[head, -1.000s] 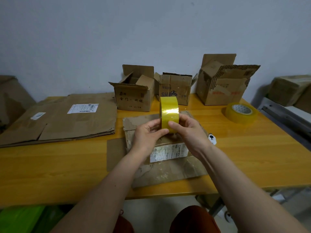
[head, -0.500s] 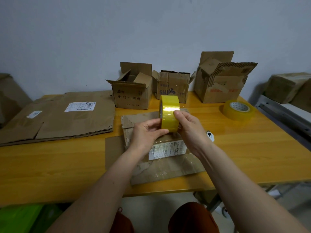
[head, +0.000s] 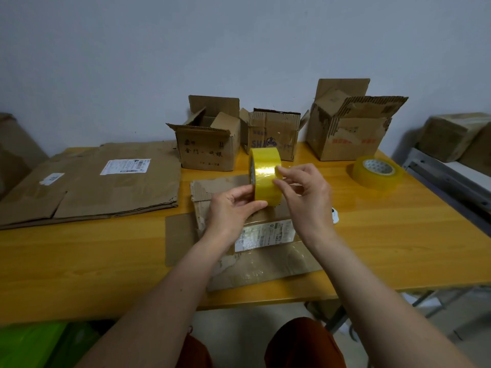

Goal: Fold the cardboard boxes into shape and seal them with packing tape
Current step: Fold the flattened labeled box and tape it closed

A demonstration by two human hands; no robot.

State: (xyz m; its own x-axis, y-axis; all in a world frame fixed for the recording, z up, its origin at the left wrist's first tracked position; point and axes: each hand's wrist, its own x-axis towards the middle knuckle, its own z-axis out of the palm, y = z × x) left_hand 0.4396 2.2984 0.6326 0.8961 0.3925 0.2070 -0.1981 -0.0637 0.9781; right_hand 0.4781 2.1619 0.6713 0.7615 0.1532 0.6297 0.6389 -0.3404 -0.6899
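Left hand point(head: 230, 208) gripping yellow packing-tape roll point(head: 265, 176) upright above flattened brown cardboard box point(head: 255, 251); right hand point(head: 305, 192) fingertips pinching at roll face, probably seeking tape end. Advice: scrape nail across seam, peel straight.

**Around the work: counter, wall, green bag**

Spanning the view: a yellow wooden counter point(head: 398, 243). Rising behind: a plain grey wall point(head: 186, 62). Lying below at lower left: a green bag point(head: 34, 346). Sitting at right: a grey metal frame point(head: 446, 179). Showing underneath: folding legs point(head: 435, 301).
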